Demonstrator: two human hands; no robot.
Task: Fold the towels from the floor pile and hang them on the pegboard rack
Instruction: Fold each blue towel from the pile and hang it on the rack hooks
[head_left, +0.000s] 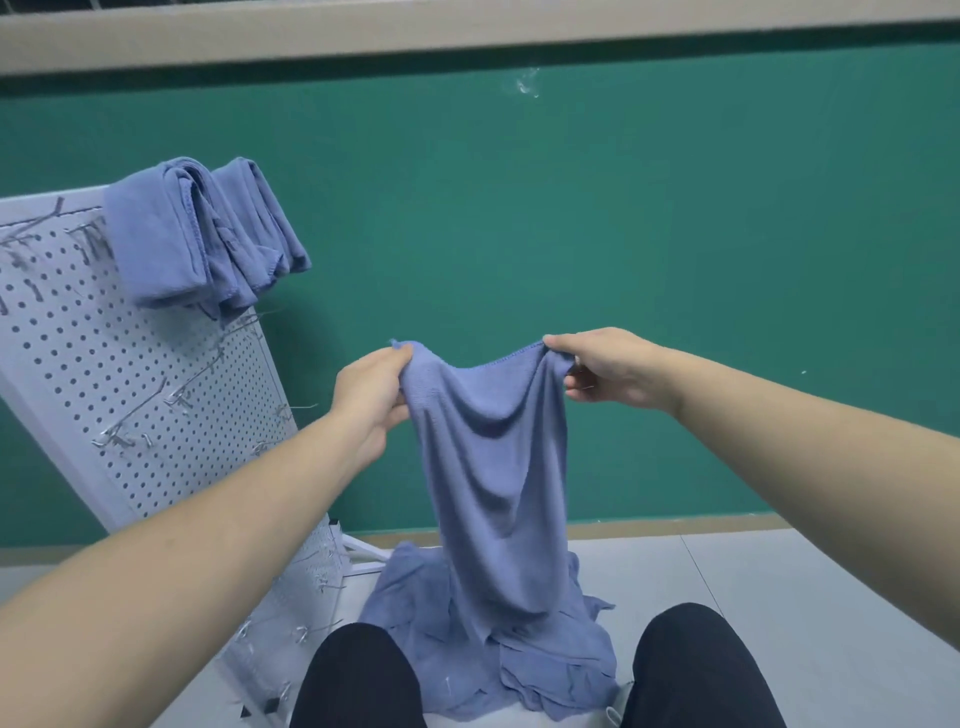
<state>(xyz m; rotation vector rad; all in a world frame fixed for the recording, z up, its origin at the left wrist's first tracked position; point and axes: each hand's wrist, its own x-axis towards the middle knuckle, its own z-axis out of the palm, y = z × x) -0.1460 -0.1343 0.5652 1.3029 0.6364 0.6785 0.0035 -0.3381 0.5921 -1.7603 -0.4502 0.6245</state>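
A blue towel (493, 457) hangs in the air in front of me, held by its top edge. My left hand (371, 395) grips the left top corner and my right hand (608, 371) pinches the right top corner. The towel sags between them and its lower end reaches the pile of blue towels (550, 665) on the floor between my knees. A white pegboard rack (119, 374) leans at the left, with folded blue towels (202, 234) draped over its top edge.
A green wall (623, 208) stands close behind the towel, with a beige skirting at the floor. Metal hooks (176, 400) stick out of the pegboard. My knees in dark trousers (696, 670) frame the pile on the grey floor.
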